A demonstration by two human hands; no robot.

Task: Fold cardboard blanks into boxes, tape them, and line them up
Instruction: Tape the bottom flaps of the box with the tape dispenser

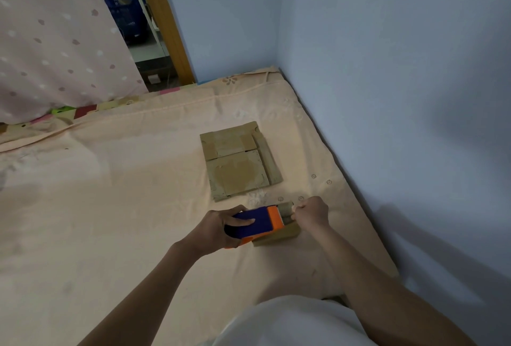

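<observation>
My left hand [218, 228] grips a blue and orange tape dispenser [255, 224] held just over a small brown cardboard box [286, 233] on the mattress. My right hand [311, 214] pinches the tape end [289, 211] at the dispenser's mouth, right above the box. Most of the box is hidden under the dispenser and my hands. Farther back lies a flat stack of cardboard blanks [239, 160], apart from both hands.
Everything rests on a peach sheet over a mattress [124, 193] that fills the room's corner. Blue walls [387, 96] close in at the right and back. A spotted pink curtain [55, 41] and a wooden door frame [163, 19] stand at the far left.
</observation>
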